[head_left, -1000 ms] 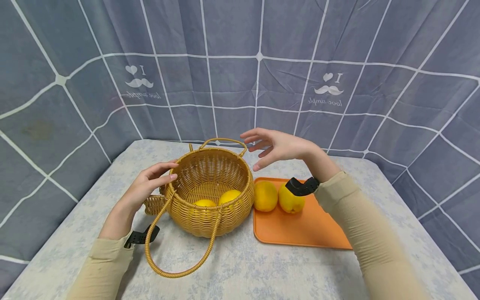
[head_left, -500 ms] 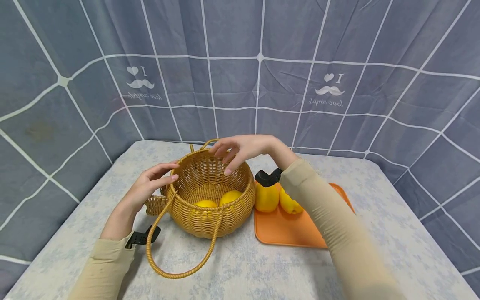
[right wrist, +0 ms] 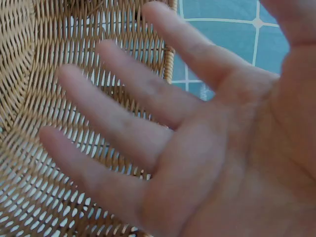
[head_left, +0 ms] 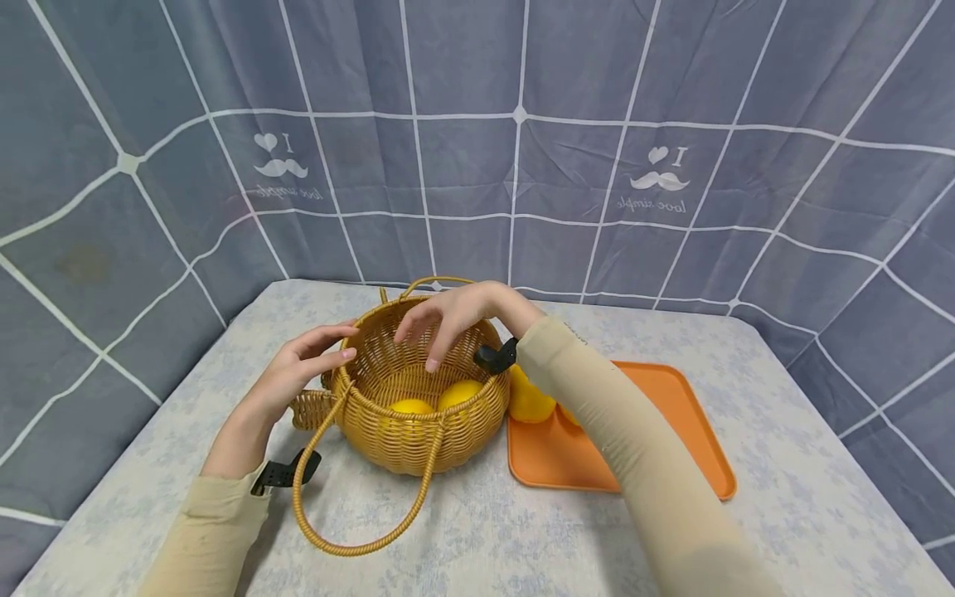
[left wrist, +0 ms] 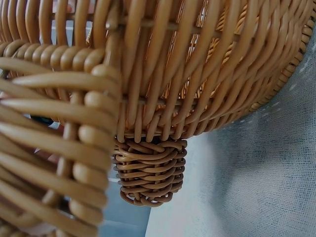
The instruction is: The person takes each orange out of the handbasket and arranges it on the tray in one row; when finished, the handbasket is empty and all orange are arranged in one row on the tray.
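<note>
A round wicker basket (head_left: 421, 452) stands mid-table with two yellow fruits (head_left: 460, 393) inside. My left hand (head_left: 294, 365) rests on its left rim, fingertips and thumb lying over the edge. The left wrist view looks along the basket's woven outer wall (left wrist: 173, 69). My right hand (head_left: 451, 319) reaches in over the basket's opening, thumb pointing down. In the right wrist view the palm and spread fingers of the right hand (right wrist: 197, 143) hold nothing, with the wicker wall behind them. Beside the basket, two more yellow fruits (head_left: 528, 400) are partly covered by the right arm.
An orange tray (head_left: 559, 464) lies right of the basket, carrying the outer fruits. One basket handle (head_left: 358, 549) hangs down toward the front, and another handle (head_left: 440, 279) stands at the back. A grey-blue curtain (head_left: 477, 166) closes off the table's far side.
My right hand has moved left and down, from beside the basket's right rim to inside its opening. The left hand stays at the left rim.
</note>
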`<action>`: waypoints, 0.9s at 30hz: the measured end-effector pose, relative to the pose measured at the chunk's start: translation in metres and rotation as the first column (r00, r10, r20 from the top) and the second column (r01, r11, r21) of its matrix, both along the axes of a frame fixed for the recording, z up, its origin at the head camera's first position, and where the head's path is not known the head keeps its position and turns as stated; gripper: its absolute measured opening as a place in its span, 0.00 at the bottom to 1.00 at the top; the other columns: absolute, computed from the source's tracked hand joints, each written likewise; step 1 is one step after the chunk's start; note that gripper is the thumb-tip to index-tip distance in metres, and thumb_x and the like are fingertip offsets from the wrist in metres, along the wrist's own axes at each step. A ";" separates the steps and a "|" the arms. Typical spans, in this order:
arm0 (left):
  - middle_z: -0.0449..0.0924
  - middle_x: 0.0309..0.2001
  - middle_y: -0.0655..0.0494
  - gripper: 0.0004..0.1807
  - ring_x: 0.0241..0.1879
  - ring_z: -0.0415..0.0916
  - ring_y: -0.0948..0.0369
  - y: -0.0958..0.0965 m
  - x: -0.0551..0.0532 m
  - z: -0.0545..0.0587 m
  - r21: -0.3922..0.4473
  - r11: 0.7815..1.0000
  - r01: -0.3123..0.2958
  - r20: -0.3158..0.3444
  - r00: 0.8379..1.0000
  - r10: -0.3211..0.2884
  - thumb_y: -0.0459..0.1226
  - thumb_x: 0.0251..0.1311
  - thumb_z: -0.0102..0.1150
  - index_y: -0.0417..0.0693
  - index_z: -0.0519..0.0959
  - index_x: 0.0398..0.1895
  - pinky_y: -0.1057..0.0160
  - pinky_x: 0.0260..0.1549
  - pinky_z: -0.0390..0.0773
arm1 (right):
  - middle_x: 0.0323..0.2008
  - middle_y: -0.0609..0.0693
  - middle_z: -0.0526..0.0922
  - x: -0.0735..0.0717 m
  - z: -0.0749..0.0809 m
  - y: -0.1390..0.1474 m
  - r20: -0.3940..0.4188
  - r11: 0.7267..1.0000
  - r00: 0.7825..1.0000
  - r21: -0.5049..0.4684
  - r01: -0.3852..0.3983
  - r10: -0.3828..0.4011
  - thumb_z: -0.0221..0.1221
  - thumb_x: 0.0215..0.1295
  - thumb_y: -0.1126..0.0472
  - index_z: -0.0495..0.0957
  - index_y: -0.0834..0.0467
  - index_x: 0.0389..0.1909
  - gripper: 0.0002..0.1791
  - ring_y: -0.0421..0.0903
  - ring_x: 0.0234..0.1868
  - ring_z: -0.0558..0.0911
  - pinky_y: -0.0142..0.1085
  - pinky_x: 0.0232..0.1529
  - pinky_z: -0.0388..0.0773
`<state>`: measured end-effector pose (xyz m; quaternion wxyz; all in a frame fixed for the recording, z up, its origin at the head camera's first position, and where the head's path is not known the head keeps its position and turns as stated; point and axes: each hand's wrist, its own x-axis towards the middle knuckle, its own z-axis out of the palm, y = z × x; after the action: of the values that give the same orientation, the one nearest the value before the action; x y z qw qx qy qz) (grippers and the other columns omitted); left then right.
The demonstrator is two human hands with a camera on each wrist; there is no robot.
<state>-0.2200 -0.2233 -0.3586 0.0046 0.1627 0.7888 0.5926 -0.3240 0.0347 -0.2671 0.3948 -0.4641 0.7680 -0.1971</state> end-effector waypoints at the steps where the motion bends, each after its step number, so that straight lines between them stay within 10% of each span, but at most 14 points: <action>1: 0.59 0.69 0.50 0.22 0.69 0.52 0.51 0.000 -0.001 0.000 -0.006 1.000 0.003 -0.005 1.000 -0.003 0.40 0.65 0.56 0.42 0.70 0.60 0.44 0.61 0.53 | 0.61 0.49 0.69 0.000 -0.001 -0.001 0.012 1.000 1.000 -0.003 0.003 -0.003 0.69 0.51 0.56 0.68 0.53 0.63 0.37 0.46 0.58 0.72 0.34 0.54 0.71; 15: 0.59 0.69 0.51 0.23 0.69 0.51 0.52 0.001 -0.001 0.000 -0.002 1.000 0.007 -0.005 1.000 -0.007 0.40 0.65 0.56 0.40 0.70 0.61 0.44 0.62 0.54 | 0.62 0.46 0.68 -0.004 -0.029 -0.023 0.082 0.958 0.997 0.287 -0.010 -0.014 0.71 0.49 0.54 0.69 0.48 0.62 0.37 0.43 0.62 0.66 0.43 0.49 0.74; 27: 0.60 0.68 0.50 0.22 0.69 0.51 0.52 0.001 -0.001 0.001 0.013 1.000 0.004 -0.014 1.000 -0.004 0.39 0.64 0.56 0.40 0.71 0.60 0.45 0.63 0.52 | 0.58 0.48 0.72 -0.006 -0.039 -0.022 0.168 0.952 0.983 0.280 -0.124 0.079 0.68 0.52 0.67 0.73 0.57 0.59 0.31 0.42 0.60 0.68 0.29 0.55 0.67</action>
<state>-0.2207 -0.2219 -0.3579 -0.0007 0.1683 0.7847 0.5966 -0.3300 0.0123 -0.3059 0.5267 -0.4235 0.7306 -0.0974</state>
